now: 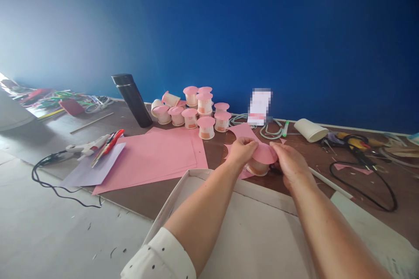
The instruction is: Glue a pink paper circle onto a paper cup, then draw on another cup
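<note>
My left hand (241,150) and my right hand (288,161) both pinch a pink paper cone (263,153) that sits as a cap on a small white paper cup (258,168). The cup rests on the brown table just beyond a white cardboard tray (196,173). Fingers of both hands are closed on the cone's edges. A cut piece of pink paper (242,131) lies right behind the hands.
Several finished pink-capped cups (205,127) cluster behind, beside a black flask (132,100). Pink paper sheets (153,157) lie at left with a glue gun (85,146), red scissors (109,144) and a black cord (52,183). A lying white cup (310,130) and cables (363,161) are at right.
</note>
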`<state>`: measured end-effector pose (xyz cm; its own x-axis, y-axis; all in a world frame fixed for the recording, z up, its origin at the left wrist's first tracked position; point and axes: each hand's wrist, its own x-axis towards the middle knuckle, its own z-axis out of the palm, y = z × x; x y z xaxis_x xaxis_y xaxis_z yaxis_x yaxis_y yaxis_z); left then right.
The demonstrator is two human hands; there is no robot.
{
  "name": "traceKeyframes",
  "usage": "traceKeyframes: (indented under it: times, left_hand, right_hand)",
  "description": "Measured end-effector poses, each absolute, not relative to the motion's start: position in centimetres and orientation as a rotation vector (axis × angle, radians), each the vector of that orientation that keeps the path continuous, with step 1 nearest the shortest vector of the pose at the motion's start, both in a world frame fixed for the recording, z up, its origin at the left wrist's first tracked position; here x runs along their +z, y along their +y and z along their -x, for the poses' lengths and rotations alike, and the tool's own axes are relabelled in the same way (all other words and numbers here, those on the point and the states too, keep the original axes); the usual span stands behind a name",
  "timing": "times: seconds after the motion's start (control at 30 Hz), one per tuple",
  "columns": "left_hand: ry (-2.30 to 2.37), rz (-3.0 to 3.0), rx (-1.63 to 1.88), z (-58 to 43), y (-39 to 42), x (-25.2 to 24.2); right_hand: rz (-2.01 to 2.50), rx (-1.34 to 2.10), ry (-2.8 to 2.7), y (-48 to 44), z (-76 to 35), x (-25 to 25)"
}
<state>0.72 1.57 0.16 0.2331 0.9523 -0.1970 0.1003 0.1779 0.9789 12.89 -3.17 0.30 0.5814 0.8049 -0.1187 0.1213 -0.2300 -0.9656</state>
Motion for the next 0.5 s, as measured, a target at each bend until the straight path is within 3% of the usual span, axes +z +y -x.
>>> traceKeyframes:
  times: [0.5]
  left_hand:
    - [1.144,-1.203,0.879,-0.7,1.8,-0.3]
  right_hand:
    - [1.646,0.735,-0.762,-3.0,-14.1,-1.5]
